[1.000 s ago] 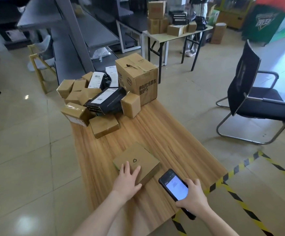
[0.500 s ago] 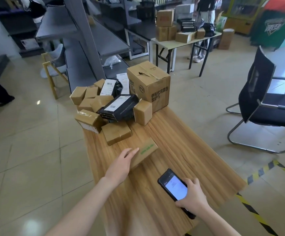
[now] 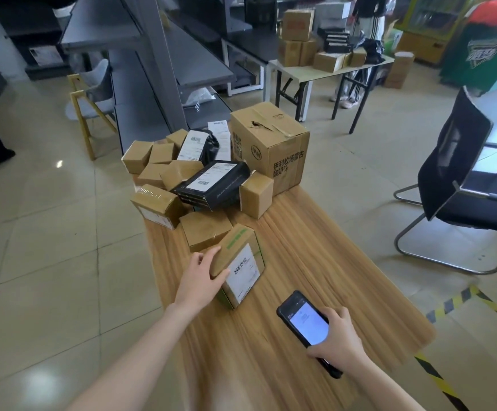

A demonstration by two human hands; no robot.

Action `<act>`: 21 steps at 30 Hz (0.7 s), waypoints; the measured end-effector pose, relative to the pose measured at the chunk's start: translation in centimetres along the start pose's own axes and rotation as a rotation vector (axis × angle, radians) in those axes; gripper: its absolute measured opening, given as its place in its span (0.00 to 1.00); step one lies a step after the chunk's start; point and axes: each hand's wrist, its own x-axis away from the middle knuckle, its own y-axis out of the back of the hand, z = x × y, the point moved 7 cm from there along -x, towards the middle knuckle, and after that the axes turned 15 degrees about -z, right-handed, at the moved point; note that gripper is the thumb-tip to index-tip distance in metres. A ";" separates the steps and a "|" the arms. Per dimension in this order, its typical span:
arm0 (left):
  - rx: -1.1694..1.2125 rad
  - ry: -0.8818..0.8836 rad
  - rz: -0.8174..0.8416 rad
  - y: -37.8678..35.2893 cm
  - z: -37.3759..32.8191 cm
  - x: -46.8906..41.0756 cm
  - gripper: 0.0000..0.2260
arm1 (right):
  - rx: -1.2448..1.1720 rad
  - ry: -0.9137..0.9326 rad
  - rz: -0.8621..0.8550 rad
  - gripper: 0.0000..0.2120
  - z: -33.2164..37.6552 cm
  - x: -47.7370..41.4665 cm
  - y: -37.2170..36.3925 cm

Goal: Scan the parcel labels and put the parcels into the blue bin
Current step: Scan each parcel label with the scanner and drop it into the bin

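- Two hands work over a wooden table point(image 3: 315, 262) in the head view.
- The left hand point(image 3: 201, 275) grips a small brown parcel point(image 3: 235, 249) at its near left corner. The fingers curl over the top edge and the thumb presses on the face turned toward the camera.
- That parcel stands tipped up on the table, close to the left edge. Its white label point(image 3: 243, 269) with a barcode faces the camera, and a green strip runs along the top.
- A small brown box point(image 3: 204, 229) sits just behind it; from this angle it is hard to tell whether the two touch.
- The right hand point(image 3: 337, 336) is clamped round a black phone point(image 3: 306, 321), with the lit screen facing up. The phone is to the right of the parcel, nearer the person and apart from it.
- A heap of brown parcels point(image 3: 158, 170) lies at the far end of the table. A black parcel point(image 3: 211, 185) with a white label rests on the heap, and a large carton point(image 3: 271, 143) stands at its right.
- A black chair point(image 3: 463, 188) stands on the floor to the right of the table. Yellow-and-black tape point(image 3: 449, 302) marks the floor by the table's near right corner.
- Grey shelving point(image 3: 140, 69) rises behind the heap, and a second table point(image 3: 315, 74) further back holds more boxes.
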 end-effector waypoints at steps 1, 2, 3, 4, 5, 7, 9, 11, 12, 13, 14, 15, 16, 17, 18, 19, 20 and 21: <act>0.013 0.026 -0.011 0.1 0.6 0.0 0.27 | 0.005 -0.001 0.002 0.45 0.2 -0.2 -0.1; 0.030 0.054 -0.016 0.1 1.2 0.0 0.27 | 0.011 0.000 0.004 0.45 0.4 -0.3 -0.2; 0.056 0.084 -0.006 -0.1 1.9 0.2 0.28 | 0.019 0.003 0.007 0.45 0.6 -0.5 -0.4; 0.086 0.115 0.023 -0.5 2.6 0.5 0.29 | 0.029 0.006 0.011 0.45 0.8 -0.6 -0.5; 0.111 0.151 0.069 -1.0 3.4 1.0 0.31 | 0.040 0.011 0.016 0.45 1.0 -0.8 -0.7; 0.142 0.227 0.173 -2.3 5.0 2.3 0.35 | 0.064 0.030 0.026 0.45 1.6 -1.0 -1.1; 0.172 0.292 0.250 -3.3 6.2 3.7 0.39 | 0.102 0.064 0.038 0.43 2.2 -1.2 -1.5; 0.187 0.337 0.297 -4.0 7.1 5.0 0.40 | 0.147 0.107 0.051 0.42 2.7 -1.4 -1.9; 0.186 0.357 0.310 -4.2 7.5 5.6 0.41 | 0.161 0.124 0.057 0.43 2.9 -1.4 -2.2; 0.180 0.376 0.318 -4.4 7.8 6.1 0.41 | 0.173 0.137 0.063 0.43 3.1 -1.5 -2.4; 0.167 0.390 0.323 -4.6 8.1 6.5 0.41 | 0.183 0.147 0.068 0.44 3.3 -1.5 -2.5; 0.150 0.398 0.323 -4.8 8.4 6.9 0.41 | 0.193 0.156 0.073 0.43 3.5 -1.6 -2.7; 0.134 0.398 0.318 -4.9 8.5 7.1 0.41 | 0.202 0.163 0.080 0.43 3.7 -1.6 -2.8; 0.125 0.390 0.305 -4.9 8.6 7.3 0.41 | 0.212 0.172 0.085 0.43 3.9 -1.7 -3.0; 0.122 0.376 0.286 -4.8 8.5 7.4 0.41 | 0.221 0.184 0.087 0.43 4.2 -1.7 -3.1; 0.121 0.360 0.269 -4.7 8.4 7.3 0.42 | 0.230 0.197 0.089 0.43 4.4 -1.8 -3.1; 0.118 0.345 0.259 -4.5 8.1 7.2 0.43 | 0.241 0.212 0.089 0.43 4.8 -2.0 -3.1; 0.111 0.331 0.257 -4.3 7.8 7.1 0.44 | 0.254 0.229 0.089 0.43 5.1 -2.1 -3.1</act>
